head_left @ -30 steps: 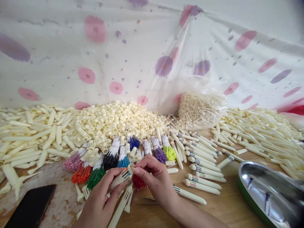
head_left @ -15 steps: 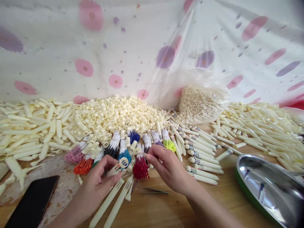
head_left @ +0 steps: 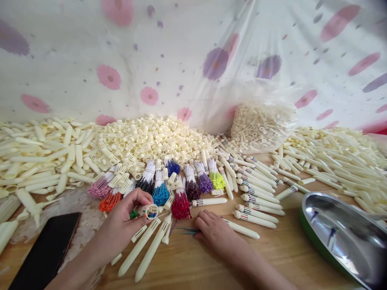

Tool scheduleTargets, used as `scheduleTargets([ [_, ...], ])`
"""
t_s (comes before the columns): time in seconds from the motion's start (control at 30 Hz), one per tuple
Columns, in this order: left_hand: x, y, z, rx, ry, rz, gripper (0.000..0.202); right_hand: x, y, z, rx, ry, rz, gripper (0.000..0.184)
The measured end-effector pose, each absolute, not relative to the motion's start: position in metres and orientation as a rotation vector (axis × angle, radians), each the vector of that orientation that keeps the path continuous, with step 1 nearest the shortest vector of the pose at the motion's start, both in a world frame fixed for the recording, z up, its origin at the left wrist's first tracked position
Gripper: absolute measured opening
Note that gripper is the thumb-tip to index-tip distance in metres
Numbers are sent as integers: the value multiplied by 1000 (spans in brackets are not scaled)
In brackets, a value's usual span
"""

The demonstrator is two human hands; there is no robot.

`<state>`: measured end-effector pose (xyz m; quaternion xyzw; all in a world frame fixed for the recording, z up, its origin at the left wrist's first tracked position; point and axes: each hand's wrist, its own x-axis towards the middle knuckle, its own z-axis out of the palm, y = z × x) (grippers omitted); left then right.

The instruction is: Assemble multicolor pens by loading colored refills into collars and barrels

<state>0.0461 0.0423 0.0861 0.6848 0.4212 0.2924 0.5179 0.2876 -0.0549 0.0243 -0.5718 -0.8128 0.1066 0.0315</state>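
My left hand (head_left: 122, 225) is closed round a cream pen barrel (head_left: 148, 210), its open end facing right with coloured refills showing inside. My right hand (head_left: 213, 231) lies low on the wooden table (head_left: 272, 257), fingers curled over a pair of metal tweezers (head_left: 184, 230). Just beyond both hands stand bundles of coloured refills: red (head_left: 180, 203), blue (head_left: 159, 192), purple (head_left: 204, 181), yellow-green (head_left: 216, 178), orange (head_left: 109, 201), pink (head_left: 99, 187). Two long cream barrels (head_left: 149, 247) lie between my hands.
Heaps of cream pen parts cover the back: slotted caps (head_left: 148, 139), barrels left (head_left: 36, 153) and right (head_left: 332, 155), a clear bag of small pieces (head_left: 261, 127). Assembled pens (head_left: 256, 201) lie in rows. A steel bowl (head_left: 341, 237) sits right, a black phone (head_left: 45, 251) left.
My right hand left the barrel's tip, reached over the refill bundles, then dropped to the table onto the tweezers. My left hand kept the barrel and shifted slightly left.
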Motion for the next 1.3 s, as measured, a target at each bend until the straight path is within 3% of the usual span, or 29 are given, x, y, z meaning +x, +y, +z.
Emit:
scheduleTargets([
  [0.2,48,42,91,1577,1009,678,15,302,-49,66,-1742,-2148,642,9],
  [0.3,49,42,91,1564,1012,659,14,304,-40,104,-1463,-2077,503,15],
  [0.43,48,42,87,1560,1043,646,13,292,-26,129,-1244,-2084,271,9],
  [1.3,50,38,91,1451,1009,500,11,281,-20,120,-1196,-2258,149,19],
])
